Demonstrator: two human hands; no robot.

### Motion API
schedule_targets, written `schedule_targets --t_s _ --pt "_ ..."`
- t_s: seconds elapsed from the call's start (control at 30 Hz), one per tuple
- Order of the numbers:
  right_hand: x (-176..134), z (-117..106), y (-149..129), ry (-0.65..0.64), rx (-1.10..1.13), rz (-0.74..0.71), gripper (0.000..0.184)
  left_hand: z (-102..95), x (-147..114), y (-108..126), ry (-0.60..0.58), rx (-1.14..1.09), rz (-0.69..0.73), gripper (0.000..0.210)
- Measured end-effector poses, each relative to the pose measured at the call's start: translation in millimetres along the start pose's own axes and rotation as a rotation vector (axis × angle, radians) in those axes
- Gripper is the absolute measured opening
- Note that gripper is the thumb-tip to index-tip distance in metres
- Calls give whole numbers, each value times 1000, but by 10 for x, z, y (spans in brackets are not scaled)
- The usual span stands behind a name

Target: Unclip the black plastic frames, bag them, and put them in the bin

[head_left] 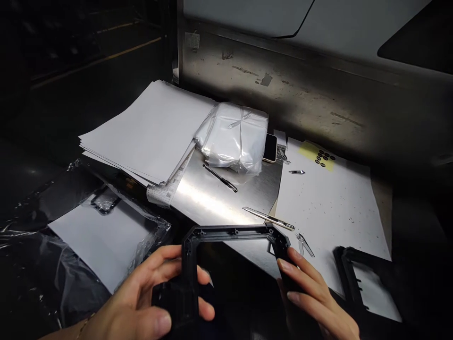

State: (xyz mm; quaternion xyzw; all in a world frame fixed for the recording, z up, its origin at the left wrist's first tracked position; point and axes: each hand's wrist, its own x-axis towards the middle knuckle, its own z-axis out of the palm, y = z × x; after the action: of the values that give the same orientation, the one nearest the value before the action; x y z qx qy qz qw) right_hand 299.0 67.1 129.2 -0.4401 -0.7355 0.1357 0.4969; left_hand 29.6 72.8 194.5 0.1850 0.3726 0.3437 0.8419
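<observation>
A black plastic frame (233, 232) with chamfered corners and small screw bosses is held up at the bottom middle, its lower part dark and partly cut off. My left hand (152, 293) is wrapped round its left side, thumb in front and fingertips showing through the opening. On the right side of the frame, my right hand (311, 293) presses its fingers; its thumb is hidden. Just beyond the frame lie a slim metal craft knife (269, 218) and small metal snips or tweezers (305, 244). A second black frame (350, 278) rests at the lower right.
A stack of white paper (145, 127) lies at the back left beside a clear-wrapped, tied bundle (237, 134). Nearby are a black pen (220, 178) and a phone (270, 148). A yellow note with black dots (316, 156) sits on a speckled white sheet (329, 203). Black plastic bag (67, 278) at left.
</observation>
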Motion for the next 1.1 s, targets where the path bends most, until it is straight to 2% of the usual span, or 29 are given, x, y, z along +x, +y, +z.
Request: schedule_targets --t_s 0.13,0.23,0.27,0.33,0.4,0.47,0.6,0.67,0.73,0.83,0.87,0.93,1.03,1.1 --pt "103 115 57 -108 67 -56 31 -43 49 27 72 27 -1 49" --pt "181 190 67 -239 238 -64 37 -175 143 7 186 58 -77 36" --pt "188 202 64 -260 285 -9 36 -239 178 -17 225 99 -105 36" --pt "177 201 60 -257 308 195 31 -378 246 -93 321 213 -109 37" --pt "163 183 71 -242 266 443 27 -504 304 -190 388 282 -59 34" --pt "187 174 106 -287 271 636 27 -587 354 -287 405 269 9 34" --pt "355 262 244 -432 546 889 27 -628 454 -408 307 320 23 45" --pt "446 373 315 -375 772 1023 26 -659 498 -428 249 259 -3 46" --pt "507 528 356 -213 960 1124 24 -725 532 -444 218 86 52 57" --pt "524 832 315 56 1047 1134 21 -803 586 -493 180 -95 149 76" --pt "508 945 272 112 1042 1113 23 -799 612 -510 171 -123 147 72" --pt "445 1165 152 188 1035 1081 26 -739 683 -524 225 -207 149 50" --pt "311 1401 -49 120 1027 994 20 -624 821 -444 411 -390 172 18" --pt "249 1451 -148 -21 984 902 17 -602 898 -333 474 -442 166 17"
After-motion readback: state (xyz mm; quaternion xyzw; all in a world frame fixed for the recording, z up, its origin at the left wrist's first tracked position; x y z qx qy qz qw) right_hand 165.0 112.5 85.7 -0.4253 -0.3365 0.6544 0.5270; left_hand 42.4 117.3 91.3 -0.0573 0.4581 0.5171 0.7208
